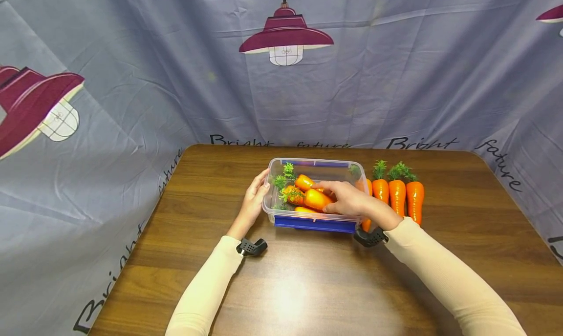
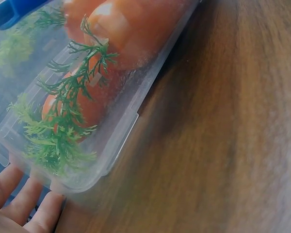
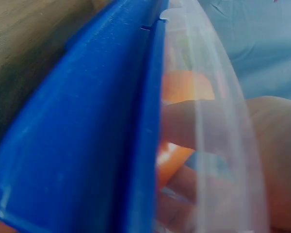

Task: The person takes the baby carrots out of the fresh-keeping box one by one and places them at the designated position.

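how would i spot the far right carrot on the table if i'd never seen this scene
On the brown wooden table, find the blue-flapped clear box. Just to its right lies a row of orange carrots, green tops pointing away from the person. The far right carrot stands out because a carrot lies on its left and none on its right.

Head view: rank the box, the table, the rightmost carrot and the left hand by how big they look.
1. Table
2. Box
Left hand and rightmost carrot: both smaller, too alike to rank.
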Action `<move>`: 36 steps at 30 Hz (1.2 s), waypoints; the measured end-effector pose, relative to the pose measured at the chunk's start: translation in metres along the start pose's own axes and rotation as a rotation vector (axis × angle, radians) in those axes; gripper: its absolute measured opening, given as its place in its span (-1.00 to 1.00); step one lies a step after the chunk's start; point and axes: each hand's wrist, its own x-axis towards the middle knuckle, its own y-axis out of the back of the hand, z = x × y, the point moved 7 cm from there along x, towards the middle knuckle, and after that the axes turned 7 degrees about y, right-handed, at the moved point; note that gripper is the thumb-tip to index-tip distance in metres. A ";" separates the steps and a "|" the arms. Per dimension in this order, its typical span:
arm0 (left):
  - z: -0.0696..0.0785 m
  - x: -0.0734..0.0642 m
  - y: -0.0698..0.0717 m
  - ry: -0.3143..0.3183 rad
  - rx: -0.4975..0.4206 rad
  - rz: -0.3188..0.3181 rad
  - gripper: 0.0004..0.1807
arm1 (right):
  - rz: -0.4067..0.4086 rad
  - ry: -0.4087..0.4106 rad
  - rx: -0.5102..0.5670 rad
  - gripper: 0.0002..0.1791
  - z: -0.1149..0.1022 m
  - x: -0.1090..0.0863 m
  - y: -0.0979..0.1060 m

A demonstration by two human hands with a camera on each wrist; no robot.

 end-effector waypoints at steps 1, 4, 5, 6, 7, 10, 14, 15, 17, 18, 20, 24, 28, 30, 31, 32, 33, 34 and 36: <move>0.000 0.000 0.000 -0.002 0.001 0.000 -0.47 | 0.015 -0.003 0.012 -0.32 0.000 0.000 0.002; 0.002 -0.001 0.000 -0.008 0.005 0.003 -0.47 | 0.070 -0.018 0.073 -0.30 0.001 -0.002 0.013; 0.002 -0.001 0.000 -0.008 0.005 0.003 -0.47 | 0.093 -0.015 0.100 -0.29 0.001 -0.003 0.017; 0.002 -0.001 0.000 -0.009 0.006 0.003 -0.47 | 0.117 -0.018 0.125 -0.28 0.002 -0.004 0.021; 0.003 -0.001 0.000 -0.010 0.003 0.002 -0.46 | 0.144 -0.017 0.150 -0.27 0.003 -0.004 0.026; 0.003 -0.001 -0.001 -0.011 -0.006 -0.005 -0.46 | 0.214 -0.035 0.239 -0.25 0.007 -0.009 0.041; 0.003 -0.001 -0.002 -0.008 -0.008 -0.007 -0.46 | 0.285 -0.136 0.370 -0.21 0.018 -0.020 0.059; 0.003 -0.001 -0.002 -0.007 -0.003 -0.005 -0.46 | 0.297 -0.164 0.396 -0.20 0.021 -0.023 0.062; 0.003 -0.001 -0.001 -0.005 0.000 -0.003 -0.46 | 0.319 -0.209 0.441 -0.20 0.026 -0.030 0.069; 0.004 -0.002 -0.001 -0.004 0.002 -0.002 -0.46 | 0.329 -0.230 0.460 -0.20 0.028 -0.033 0.072; 0.004 -0.002 -0.001 -0.002 0.003 -0.002 -0.46 | 0.347 -0.261 0.476 -0.20 0.033 -0.040 0.077; 0.002 -0.001 0.000 0.005 -0.005 -0.001 -0.45 | 0.380 -0.305 0.513 -0.19 0.042 -0.054 0.083; -0.001 -0.001 0.001 0.010 -0.010 0.001 -0.44 | 0.402 -0.334 0.588 -0.17 0.052 -0.067 0.084; -0.002 -0.001 0.001 0.014 -0.015 0.001 -0.44 | 0.402 -0.358 0.616 -0.15 0.057 -0.074 0.083; -0.002 -0.001 0.001 0.015 -0.016 0.000 -0.44 | 0.402 -0.371 0.630 -0.14 0.060 -0.077 0.083; -0.002 -0.001 0.001 0.017 -0.019 0.000 -0.44 | 0.400 -0.383 0.641 -0.13 0.063 -0.081 0.082; -0.002 -0.001 0.001 0.018 -0.021 0.000 -0.45 | 0.403 -0.391 0.654 -0.13 0.066 -0.085 0.082; -0.002 -0.001 0.001 0.018 -0.023 -0.001 -0.45 | 0.406 -0.401 0.664 -0.12 0.070 -0.089 0.082; -0.002 -0.001 0.000 0.020 -0.026 -0.003 -0.45 | 0.422 -0.414 0.683 -0.11 0.077 -0.097 0.082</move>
